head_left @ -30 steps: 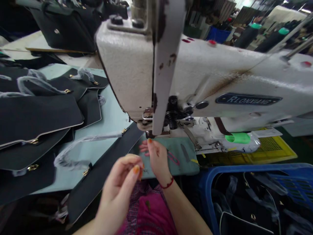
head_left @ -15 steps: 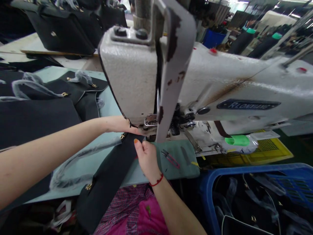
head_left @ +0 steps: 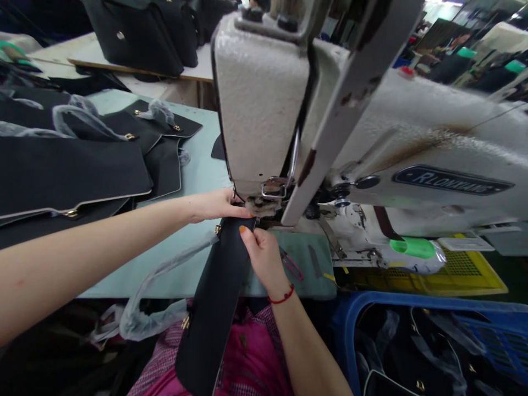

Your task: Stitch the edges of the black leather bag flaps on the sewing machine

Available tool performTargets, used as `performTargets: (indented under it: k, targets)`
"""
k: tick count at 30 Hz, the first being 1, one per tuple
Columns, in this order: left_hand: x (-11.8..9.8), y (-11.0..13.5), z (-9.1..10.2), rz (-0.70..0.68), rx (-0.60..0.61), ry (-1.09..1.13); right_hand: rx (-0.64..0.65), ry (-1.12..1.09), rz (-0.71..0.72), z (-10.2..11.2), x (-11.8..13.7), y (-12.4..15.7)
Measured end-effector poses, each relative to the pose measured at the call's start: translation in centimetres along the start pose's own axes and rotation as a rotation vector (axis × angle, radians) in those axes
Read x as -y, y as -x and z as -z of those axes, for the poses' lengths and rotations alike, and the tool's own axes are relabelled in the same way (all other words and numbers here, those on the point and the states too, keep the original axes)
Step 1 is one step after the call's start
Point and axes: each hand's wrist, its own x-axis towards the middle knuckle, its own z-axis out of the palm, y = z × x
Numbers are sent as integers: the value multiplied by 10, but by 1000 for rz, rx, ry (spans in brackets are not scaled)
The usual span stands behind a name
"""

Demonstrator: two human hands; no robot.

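A long black bag panel (head_left: 216, 291) runs from under the head of a white sewing machine (head_left: 262, 99) down over my lap. Its handle (head_left: 142, 308), wrapped in clear plastic, hangs from gold fittings along its left side. My left hand (head_left: 218, 205) grips the panel's far end beside the presser foot, thumb on top; its other fingers are partly hidden behind the machine head. Nearer to me, my right hand (head_left: 266, 256) pinches the panel's right edge, thumb above and fingers curled at the edge. The needle cannot be made out.
Pink-handled thread snips (head_left: 292, 267) lie on the pale green work surface (head_left: 198, 129), right of my right hand. Several black panels (head_left: 70, 170) are piled at left. A blue basket (head_left: 348, 330) of black bag pieces stands at lower right. Finished-looking bags (head_left: 136, 38) stand behind.
The camera view has shifted, so the machine appears farther right. The panel looks more upright and its lower end hangs over my lap. Both hands stay on it near the presser foot.
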Motion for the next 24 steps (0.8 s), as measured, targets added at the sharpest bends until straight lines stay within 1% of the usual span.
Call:
performTargets:
  k: [3, 6, 9, 11, 13, 14, 15, 16, 18, 19, 20, 21, 23, 24]
  targets:
    - [12, 2, -6, 33, 26, 58, 55, 10, -5, 9, 2, 0]
    - [22, 3, -13, 42, -36, 67, 84, -9, -27, 15, 0, 0]
    - [23, 4, -18, 23, -96, 50, 95, -6, -47, 18, -3, 1]
    - [23, 4, -16, -3, -89, 35, 96, 10, -49, 20, -4, 3]
    - [26, 6, -10, -33, -77, -12, 105, 16, -51, 21, -4, 5]
    - [30, 8, -5, -48, -95, -47, 113, 11, -53, 21, -3, 6]
    - [37, 11, 0, -62, -145, -85, 118, 2, -56, 21, -3, 8]
    - [46, 16, 5, -75, -219, -129, 121, -7, -57, 21, -2, 10]
    - [69, 31, 9, -100, -383, -231, 115, -21, -56, 22, 0, 15]
    - [82, 41, 9, -111, -432, -285, 109, -23, -57, 23, 0, 17]
    - [95, 52, 5, -115, -444, -334, 104, -25, -61, 23, 0, 20]
    - [108, 62, 0, -117, -422, -361, 104, -27, -68, 23, 0, 23]
    - [126, 81, -16, -107, -315, -342, 114, -38, -92, 24, -2, 27]
    - [131, 87, -26, -98, -275, -305, 125, -46, -105, 24, -2, 30]
